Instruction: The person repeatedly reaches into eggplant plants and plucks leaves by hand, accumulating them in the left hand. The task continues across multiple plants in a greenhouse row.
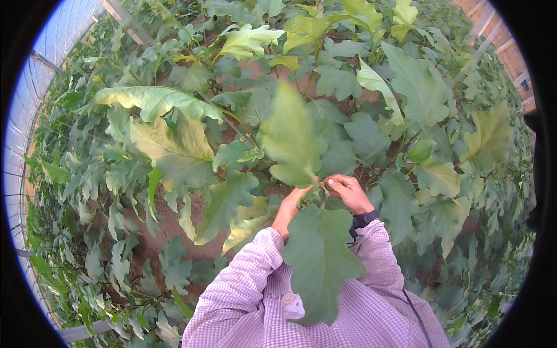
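An eggplant shoot rises right in front of me, its stem (323, 196) between my two hands. My left hand (288, 213) grips the stem from the left; leaves hide part of its fingers. From the right, my right hand (350, 193) pinches at the same spot with thumb and forefinger, and a dark wristband (366, 219) circles that wrist. A blurred upper leaf (291, 135) stands above my hands. Below them a broad green leaf (324, 261) hangs over my checked jacket (243, 278). Exactly what the fingertips pinch is too small to tell.
Dense eggplant foliage (417, 87) surrounds me, with a large yellowing leaf (174, 145) at left. Bare soil (169, 222) shows between plants. Greenhouse film (21, 113) curves along the left, near a slanted post (126, 21). A tan wall (500, 35) stands at upper right.
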Demonstrator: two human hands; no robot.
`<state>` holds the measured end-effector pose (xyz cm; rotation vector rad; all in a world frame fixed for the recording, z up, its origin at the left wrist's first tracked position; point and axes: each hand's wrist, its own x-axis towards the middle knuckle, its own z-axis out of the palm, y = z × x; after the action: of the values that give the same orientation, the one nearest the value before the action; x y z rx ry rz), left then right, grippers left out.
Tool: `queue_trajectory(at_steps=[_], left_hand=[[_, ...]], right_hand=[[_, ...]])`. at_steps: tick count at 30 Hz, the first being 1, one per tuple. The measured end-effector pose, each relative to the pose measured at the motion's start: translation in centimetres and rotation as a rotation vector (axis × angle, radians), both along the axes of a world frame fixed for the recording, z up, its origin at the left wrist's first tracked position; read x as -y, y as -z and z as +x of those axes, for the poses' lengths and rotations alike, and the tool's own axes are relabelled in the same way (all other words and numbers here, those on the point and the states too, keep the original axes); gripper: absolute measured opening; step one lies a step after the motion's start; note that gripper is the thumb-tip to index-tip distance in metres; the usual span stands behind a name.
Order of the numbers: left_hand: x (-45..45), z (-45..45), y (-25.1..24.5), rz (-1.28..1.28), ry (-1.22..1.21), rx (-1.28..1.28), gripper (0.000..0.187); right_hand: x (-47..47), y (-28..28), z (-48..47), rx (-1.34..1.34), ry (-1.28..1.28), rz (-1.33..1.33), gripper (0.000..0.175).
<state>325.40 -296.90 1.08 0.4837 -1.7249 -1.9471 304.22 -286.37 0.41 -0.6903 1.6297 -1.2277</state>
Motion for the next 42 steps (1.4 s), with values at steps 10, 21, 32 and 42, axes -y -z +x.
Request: queue_trajectory(at_steps=[10,21,32,42], left_hand=[[-0.6,-6.3,-1.7,-0.851,0.311,0.214,0.071],[0.5,-7.0,-1.2,-0.002,0.009,-0.063,0.077],[-1.1,-8.4,2.1,0.489,-0.295,-1.025,0.049],[-2.3,-5.1,8.0,1.247,0.07,-0.525,0.054]], right_hand=[[-4.5,2.1,-2.5,0.423,0.095,-0.233,0.032],[-5.5,-0.6,5.1,0.073,0.227,0.141,0.021],[4.1,-13.5,16.5,-0.122,-0.381,0.001,0.018],[25.0,-4.2,9.7,-0.441,-0.14,0.645,0.046]])
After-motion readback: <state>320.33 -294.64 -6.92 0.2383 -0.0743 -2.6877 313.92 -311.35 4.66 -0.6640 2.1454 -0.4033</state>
